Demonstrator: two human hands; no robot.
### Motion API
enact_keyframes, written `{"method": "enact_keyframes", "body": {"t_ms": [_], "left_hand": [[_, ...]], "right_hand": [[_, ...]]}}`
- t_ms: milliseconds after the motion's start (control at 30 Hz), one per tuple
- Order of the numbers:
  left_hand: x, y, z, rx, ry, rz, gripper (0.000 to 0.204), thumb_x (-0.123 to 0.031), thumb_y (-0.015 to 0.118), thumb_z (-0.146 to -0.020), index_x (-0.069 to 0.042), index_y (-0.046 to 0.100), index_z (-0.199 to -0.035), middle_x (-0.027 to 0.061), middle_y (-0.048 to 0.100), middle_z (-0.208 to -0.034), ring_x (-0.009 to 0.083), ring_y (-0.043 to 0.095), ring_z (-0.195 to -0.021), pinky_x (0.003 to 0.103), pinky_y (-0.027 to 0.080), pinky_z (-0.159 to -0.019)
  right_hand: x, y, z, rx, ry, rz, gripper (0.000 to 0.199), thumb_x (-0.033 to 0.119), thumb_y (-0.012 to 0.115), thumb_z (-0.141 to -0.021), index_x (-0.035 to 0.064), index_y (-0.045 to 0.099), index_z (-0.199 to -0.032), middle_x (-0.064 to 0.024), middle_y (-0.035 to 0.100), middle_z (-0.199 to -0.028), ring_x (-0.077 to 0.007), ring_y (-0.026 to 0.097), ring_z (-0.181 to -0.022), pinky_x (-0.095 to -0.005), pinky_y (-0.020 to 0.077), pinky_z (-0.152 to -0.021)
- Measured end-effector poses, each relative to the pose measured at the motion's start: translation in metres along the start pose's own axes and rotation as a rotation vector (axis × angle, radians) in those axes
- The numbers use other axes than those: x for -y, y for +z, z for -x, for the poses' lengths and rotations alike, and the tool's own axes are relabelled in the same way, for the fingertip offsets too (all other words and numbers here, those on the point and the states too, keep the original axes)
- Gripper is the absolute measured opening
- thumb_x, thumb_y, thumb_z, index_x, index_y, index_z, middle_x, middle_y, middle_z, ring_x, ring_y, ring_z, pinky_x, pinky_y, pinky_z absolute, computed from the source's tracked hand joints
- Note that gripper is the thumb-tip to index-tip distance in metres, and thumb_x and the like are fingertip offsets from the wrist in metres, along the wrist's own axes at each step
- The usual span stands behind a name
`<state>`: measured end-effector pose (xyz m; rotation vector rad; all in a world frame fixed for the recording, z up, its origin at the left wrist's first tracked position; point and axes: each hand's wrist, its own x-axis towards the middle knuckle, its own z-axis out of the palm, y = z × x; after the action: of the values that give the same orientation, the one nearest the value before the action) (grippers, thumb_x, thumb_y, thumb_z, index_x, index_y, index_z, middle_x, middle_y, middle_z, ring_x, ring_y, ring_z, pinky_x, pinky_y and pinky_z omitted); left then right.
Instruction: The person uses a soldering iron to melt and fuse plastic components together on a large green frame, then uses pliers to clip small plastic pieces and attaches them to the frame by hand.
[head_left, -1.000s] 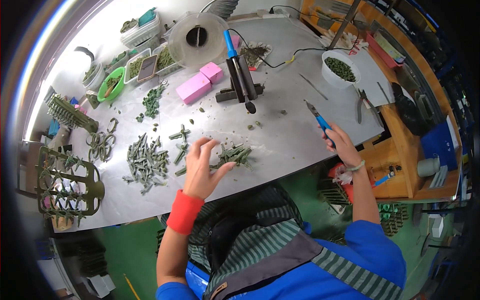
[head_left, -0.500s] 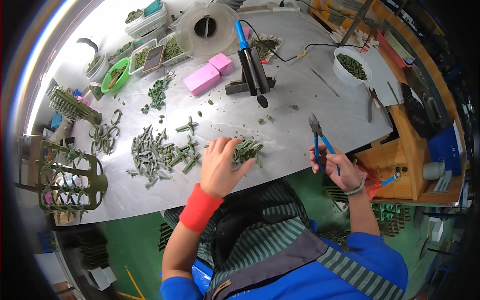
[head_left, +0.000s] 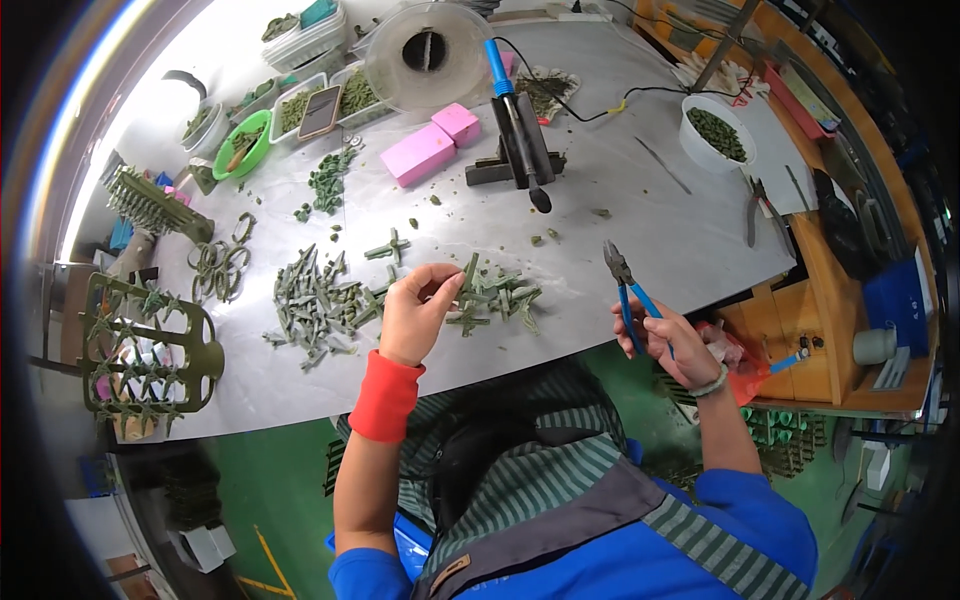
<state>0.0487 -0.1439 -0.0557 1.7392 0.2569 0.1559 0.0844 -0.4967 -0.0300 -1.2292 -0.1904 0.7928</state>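
The left hand (head_left: 418, 308) was open; now it pinches a thin, dull-green stick (head_left: 470, 271) at the left of a messy green heap (head_left: 513, 294) on the smooth grey desk (head_left: 575, 285), so one piece is picked out. The right hand (head_left: 672, 345) still holds blue-handled metal pliers (head_left: 618, 268), handles spread.

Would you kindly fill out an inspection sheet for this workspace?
Surface: grey tabletop, scattered with small green bits.
Job's things: green piece, blue-handled pliers, loose green pile.
Clutter: pink blocks, phone, green bowl.
Hands: left hand pinches the green piece; right hand holds the pliers, handles spread.
Cables: black cable with a yellow section, toward the tabletop's far side.
Surroundings: green floor, wooden shelving at right.
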Motion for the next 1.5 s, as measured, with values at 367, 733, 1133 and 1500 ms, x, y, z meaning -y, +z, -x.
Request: {"method": "enact_keyframes", "body": {"t_ms": [367, 733, 1133, 1500], "left_hand": [[-0.014, -0.025, -0.026, -0.222, 0.524, -0.831, 0.02, -0.011, 0.074, -0.083, -0.003, 0.071, -0.102, 0.0121, 0.067, -0.099, 0.03, 0.062, -0.095, 0.039, 0.051, -0.086], [-0.006, 0.011, -0.018, 0.004, 0.173, -0.347, 0.02, -0.001, 0.071, -0.085, 0.006, 0.069, -0.103, 0.0148, 0.07, -0.093, 0.0241, 0.072, -0.077, 0.029, 0.056, -0.072], [-0.002, -0.019, -0.022, -0.206, 0.219, -0.477, 0.033, -0.007, 0.075, -0.085, 0.0, 0.064, -0.115, 0.0061, 0.066, -0.094, 0.0178, 0.062, -0.088, 0.033, 0.051, -0.08], [-0.01, 0.006, 0.031, 0.219, 0.313, -0.745, 0.039, -0.01, 0.077, -0.076, -0.009, 0.064, -0.113, 0.0118, 0.057, -0.103, 0.0329, 0.055, -0.1, 0.041, 0.046, -0.088]], "right_hand": [[-0.001, -0.003, 0.004, -0.026, 0.024, 0.016, 0.045, 0.02, 0.045, -0.097, -0.0051, 0.049, -0.134, -0.0093, 0.057, -0.11, -0.0148, 0.055, -0.093, -0.0299, 0.0453, -0.086], [-0.004, -0.002, 0.003, -0.012, 0.032, 0.023, 0.045, 0.02, 0.046, -0.098, -0.0055, 0.049, -0.134, -0.0096, 0.058, -0.11, -0.0152, 0.056, -0.092, -0.0311, 0.0466, -0.085], [-0.004, -0.001, 0.0, -0.006, 0.05, 0.034, 0.045, 0.022, 0.046, -0.098, -0.0054, 0.049, -0.134, -0.0101, 0.059, -0.111, -0.0147, 0.056, -0.092, -0.0307, 0.0469, -0.085], [-0.003, 0.003, -0.005, 0.036, 0.05, 0.021, 0.045, 0.022, 0.046, -0.099, -0.0051, 0.05, -0.134, -0.0086, 0.058, -0.109, -0.014, 0.056, -0.092, -0.0297, 0.0458, -0.086]]}}
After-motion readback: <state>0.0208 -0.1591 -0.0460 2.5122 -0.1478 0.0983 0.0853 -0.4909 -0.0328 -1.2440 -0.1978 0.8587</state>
